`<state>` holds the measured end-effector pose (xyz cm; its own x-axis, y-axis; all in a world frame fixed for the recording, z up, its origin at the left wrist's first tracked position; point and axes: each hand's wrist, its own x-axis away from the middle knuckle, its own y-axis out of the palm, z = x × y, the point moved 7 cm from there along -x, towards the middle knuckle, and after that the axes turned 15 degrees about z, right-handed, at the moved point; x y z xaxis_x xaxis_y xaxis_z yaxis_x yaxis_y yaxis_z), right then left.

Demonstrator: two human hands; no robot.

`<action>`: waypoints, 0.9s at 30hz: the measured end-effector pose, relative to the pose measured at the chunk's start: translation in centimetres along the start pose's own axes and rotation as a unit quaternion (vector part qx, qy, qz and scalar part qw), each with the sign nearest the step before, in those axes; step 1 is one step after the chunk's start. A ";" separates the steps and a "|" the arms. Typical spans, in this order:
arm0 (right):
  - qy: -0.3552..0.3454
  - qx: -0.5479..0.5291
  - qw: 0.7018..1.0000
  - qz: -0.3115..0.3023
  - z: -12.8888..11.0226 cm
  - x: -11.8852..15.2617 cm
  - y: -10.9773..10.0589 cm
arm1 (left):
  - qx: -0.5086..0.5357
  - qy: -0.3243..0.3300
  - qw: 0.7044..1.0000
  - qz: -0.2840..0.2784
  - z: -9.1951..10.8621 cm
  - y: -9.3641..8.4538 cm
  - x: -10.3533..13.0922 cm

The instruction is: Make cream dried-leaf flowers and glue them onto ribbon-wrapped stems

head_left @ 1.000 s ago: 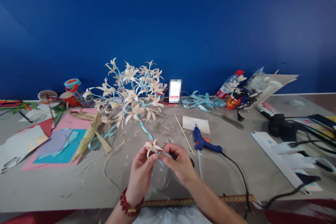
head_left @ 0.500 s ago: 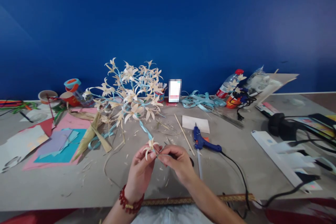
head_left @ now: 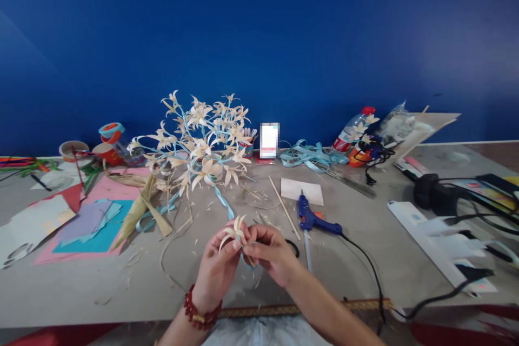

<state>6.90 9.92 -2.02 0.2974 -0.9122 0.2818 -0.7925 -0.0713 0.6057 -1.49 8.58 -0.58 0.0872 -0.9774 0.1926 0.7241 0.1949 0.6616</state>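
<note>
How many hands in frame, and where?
2. The left hand pinches the cream flower low in the middle of the view; the right hand is just beside it, fingers at the flower's base, exact grip hidden. No others show.

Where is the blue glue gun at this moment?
In the head view, the blue glue gun lies on the table right of centre, beyond and rightward of the right hand, its nozzle overlapping the white card.
</note>
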 end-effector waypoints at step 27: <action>-0.140 0.183 0.973 0.023 -2.3 0.3 -0.2 | -0.036 0.049 0.998 0.010 1.0 0.0 0.3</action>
<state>8.37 10.55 -0.30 0.1412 -0.9883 0.0569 -0.9530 -0.1201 0.2781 -2.15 8.39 0.14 0.1663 -0.9773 0.1316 0.7679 0.2121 0.6044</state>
